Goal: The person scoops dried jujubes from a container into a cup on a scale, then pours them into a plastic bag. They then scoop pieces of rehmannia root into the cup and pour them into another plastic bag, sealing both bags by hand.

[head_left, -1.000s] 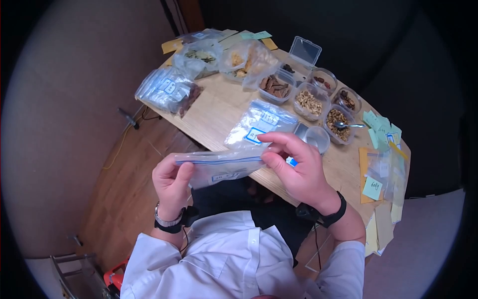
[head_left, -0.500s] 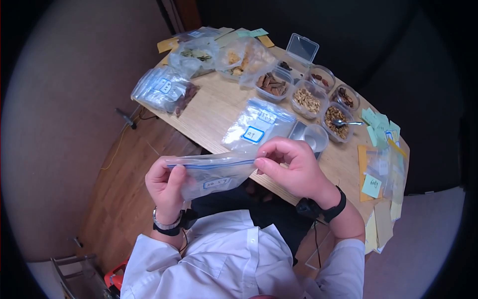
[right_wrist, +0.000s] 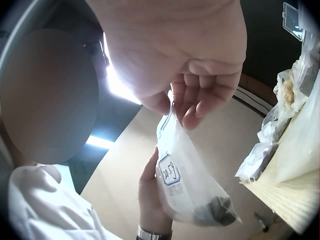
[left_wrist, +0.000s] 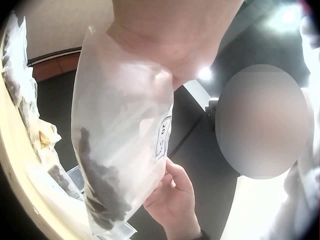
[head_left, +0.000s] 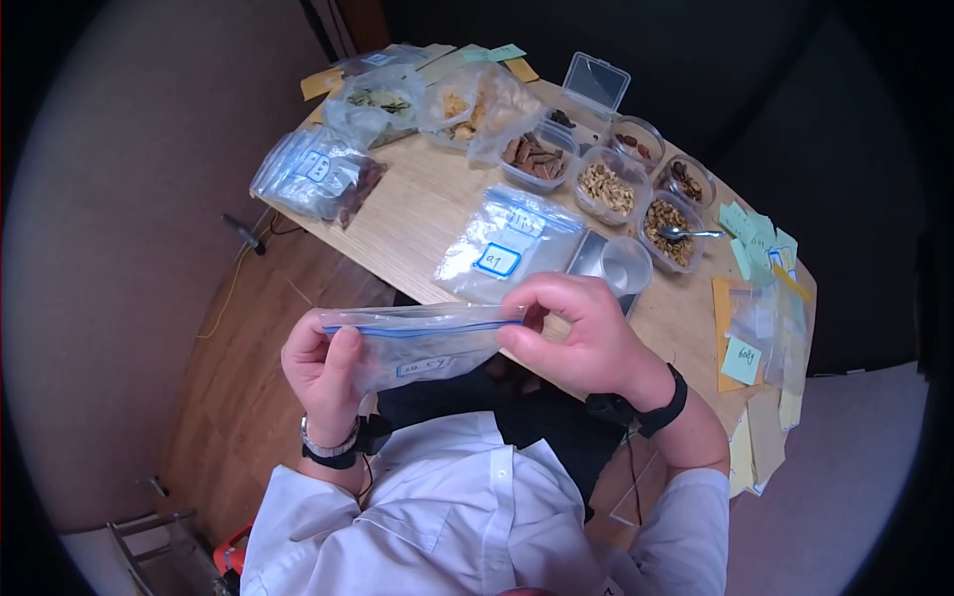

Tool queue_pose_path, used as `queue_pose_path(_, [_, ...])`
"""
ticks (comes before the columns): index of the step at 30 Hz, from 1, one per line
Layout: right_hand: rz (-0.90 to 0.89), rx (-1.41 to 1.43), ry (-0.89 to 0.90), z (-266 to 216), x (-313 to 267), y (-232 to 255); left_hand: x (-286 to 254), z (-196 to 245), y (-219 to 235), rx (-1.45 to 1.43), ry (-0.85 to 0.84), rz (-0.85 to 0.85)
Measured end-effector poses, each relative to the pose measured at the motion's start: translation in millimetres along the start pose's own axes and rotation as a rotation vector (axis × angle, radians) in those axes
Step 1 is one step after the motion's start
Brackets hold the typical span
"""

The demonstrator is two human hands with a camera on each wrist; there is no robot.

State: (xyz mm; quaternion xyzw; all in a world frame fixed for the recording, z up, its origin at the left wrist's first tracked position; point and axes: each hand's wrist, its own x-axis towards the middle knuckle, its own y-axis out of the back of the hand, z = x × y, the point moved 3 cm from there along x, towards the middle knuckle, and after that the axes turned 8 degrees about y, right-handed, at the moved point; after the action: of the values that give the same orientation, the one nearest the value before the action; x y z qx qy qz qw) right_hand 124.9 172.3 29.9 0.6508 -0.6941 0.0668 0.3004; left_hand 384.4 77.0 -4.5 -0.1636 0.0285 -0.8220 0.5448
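Observation:
A clear zip bag (head_left: 417, 353) with a blue seal strip and a handwritten label is held up between both hands, in front of the table edge. The left hand (head_left: 326, 368) pinches its left top corner, thumb on the near side. At the right end of the strip, the right hand (head_left: 586, 338) pinches the bag between thumb and fingers. Dark pieces lie in the bottom of the bag (left_wrist: 120, 150) in the left wrist view. The right wrist view shows the same bag (right_wrist: 182, 175) hanging below the right hand (right_wrist: 185, 65).
On the table (head_left: 417, 214) lie a labelled zip bag (head_left: 512, 243), bags of dried goods (head_left: 373, 104) and several tubs, one (head_left: 671, 233) with a spoon. A clear round cup (head_left: 624, 265) stands on a grey device. Green notes (head_left: 760, 238) and envelopes lie at the right.
Both hands and the bag between them have shifted left in the head view. The tabletop has also moved slightly up and left in that view. Both hands still grip the bag.

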Motion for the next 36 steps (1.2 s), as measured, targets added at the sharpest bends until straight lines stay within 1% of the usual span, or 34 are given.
queue_pose_path(3, [-0.055,0.015,-0.038,0.6,-0.8,-2.4,-0.6,-0.1,-0.1,0.015,0.0,-0.009])
queue_pose_path(6, [-0.046,0.031,-0.068,-0.4,-1.8,-0.9,-1.4,1.3,-1.3,0.017,-0.002,-0.021])
queue_pose_path(9, [-0.046,0.04,-0.045,3.0,-3.1,-0.9,-0.9,3.0,-3.4,0.027,0.004,-0.03])
queue_pose_path(12, [-0.04,0.052,-0.023,3.3,-1.2,-4.4,-1.2,5.6,-7.5,0.057,0.051,-0.046])
queue_pose_path(15, [-0.071,0.033,-0.054,0.4,-3.0,-5.0,-2.3,7.0,-10.2,0.084,0.037,-0.076])
queue_pose_path(18, [-0.033,0.024,-0.057,1.2,-4.9,-3.8,-1.4,8.2,-10.4,0.101,0.028,-0.1])
queue_pose_path(21, [-0.07,0.037,-0.146,0.5,-3.7,-2.4,-0.1,9.9,-13.4,0.081,0.036,-0.067])
queue_pose_path(24, [-0.066,0.189,-0.148,2.5,-4.8,-7.8,0.5,10.3,-13.7,0.1,0.051,-0.093])
queue_pose_path(27, [-0.119,0.162,-0.196,-1.8,-4.0,-6.0,-0.2,10.0,-15.3,0.125,0.047,-0.148])
queue_pose_path(33, [-0.094,0.14,-0.176,1.0,-6.0,-5.1,1.2,10.6,-19.1,0.151,0.033,-0.152])
queue_pose_path(36, [-0.083,0.152,-0.127,0.8,-5.7,-8.6,0.7,11.1,-22.0,0.172,0.047,-0.152])
